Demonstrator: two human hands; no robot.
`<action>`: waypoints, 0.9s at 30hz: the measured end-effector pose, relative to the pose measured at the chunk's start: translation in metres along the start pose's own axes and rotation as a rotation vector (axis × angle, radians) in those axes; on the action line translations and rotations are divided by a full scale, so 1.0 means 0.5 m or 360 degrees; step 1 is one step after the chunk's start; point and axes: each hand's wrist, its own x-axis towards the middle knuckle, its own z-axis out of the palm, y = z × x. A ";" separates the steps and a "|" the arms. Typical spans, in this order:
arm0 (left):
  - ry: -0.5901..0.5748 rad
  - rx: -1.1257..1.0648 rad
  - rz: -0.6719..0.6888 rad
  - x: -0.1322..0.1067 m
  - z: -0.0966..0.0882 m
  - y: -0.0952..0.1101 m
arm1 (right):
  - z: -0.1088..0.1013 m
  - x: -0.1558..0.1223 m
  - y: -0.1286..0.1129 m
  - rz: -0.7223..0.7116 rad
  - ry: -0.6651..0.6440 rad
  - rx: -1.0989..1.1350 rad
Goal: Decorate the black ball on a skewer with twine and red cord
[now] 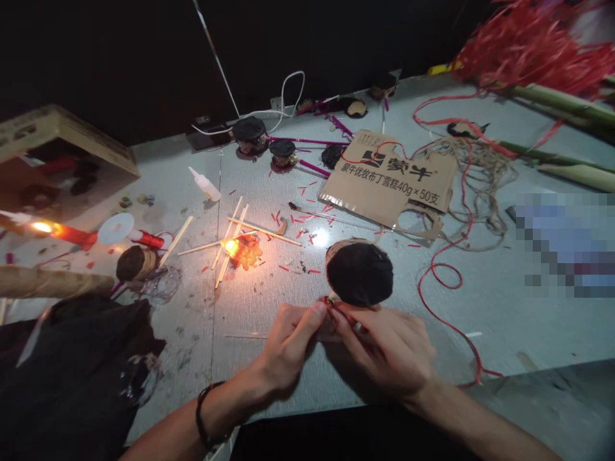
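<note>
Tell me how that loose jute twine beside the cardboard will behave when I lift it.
The jute twine will probably hang floppy, since it lies in slack, irregular loops. It looks light for its bulk, being thin strands with gaps between them. It may well snag when lifted, because a red cord crosses through its loops.

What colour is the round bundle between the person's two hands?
The round bundle is black with tan twine at its edge, best seen in the head view.

the left hand and right hand pinch close together, fingertips meeting, backs turned up.
</note>
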 end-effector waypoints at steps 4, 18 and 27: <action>-0.0022 0.0069 0.0055 -0.001 0.002 0.007 | -0.001 0.003 0.001 -0.0008 0.0024 0.0008; -0.0040 0.0264 0.0108 -0.001 0.000 0.016 | 0.000 -0.009 -0.001 -0.0046 0.0020 0.0229; 0.0056 0.0208 0.0094 -0.001 0.002 0.008 | -0.008 0.013 0.009 -0.0275 -0.0138 0.0280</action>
